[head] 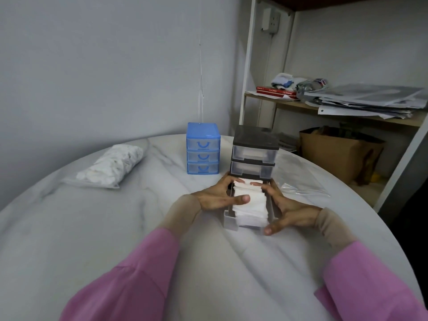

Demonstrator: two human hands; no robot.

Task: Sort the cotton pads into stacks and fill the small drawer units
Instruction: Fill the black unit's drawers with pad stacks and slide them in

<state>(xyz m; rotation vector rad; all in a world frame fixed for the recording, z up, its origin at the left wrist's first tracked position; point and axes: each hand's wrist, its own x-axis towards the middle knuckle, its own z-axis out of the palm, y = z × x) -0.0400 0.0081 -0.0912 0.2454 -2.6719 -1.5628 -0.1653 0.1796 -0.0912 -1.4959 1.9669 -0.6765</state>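
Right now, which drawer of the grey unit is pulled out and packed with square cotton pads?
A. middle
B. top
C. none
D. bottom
D: the bottom drawer juts out from the grey unit, filled with square pads, between the left hand and the right hand.
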